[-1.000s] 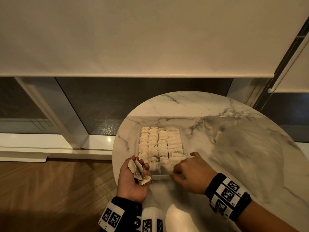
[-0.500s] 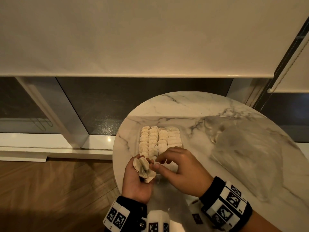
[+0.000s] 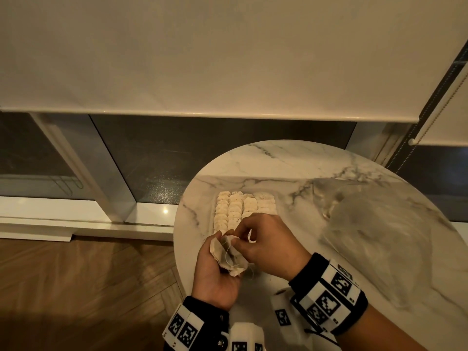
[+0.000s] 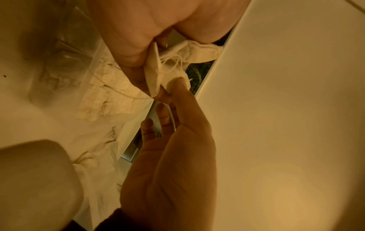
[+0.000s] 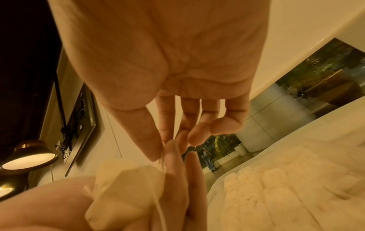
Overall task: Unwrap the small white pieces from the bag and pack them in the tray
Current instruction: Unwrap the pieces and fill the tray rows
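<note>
The right hand [image 3: 263,245] has left the near end of the tray [image 3: 212,211], where it was a second ago, and now meets the left hand [image 3: 217,272] above the table's [image 3: 291,160] near edge. Judged from this, one piece has gone into the tray and the next is being separated from the handful.

Containers, largest first. The bag [image 3: 374,224], clear plastic, lies slack on the table to the right of the tray and well apart from both hands; it looks nearly flat, and what remains inside cannot be made out. The tray sits left of centre on the table and holds four rows of pieces [image 3: 236,205] standing on edge, packed close together. Its near end is hidden behind the hands, so whether any space remains cannot be told.

The left hand is cupped palm up, fingers curled round a small bundle [image 3: 229,257] of pale tea-bag-like pieces with loose strings [image 3: 229,253]. The right hand's thumb and forefinger are closed together on a corner or string of the top piece, as the wrist views show; the other fingers are loosely spread. The bundle is held in the air, just short of the tray.

Remaining work, by judgement: free the pinched piece, untangle its string, and set it in the last row.
</note>
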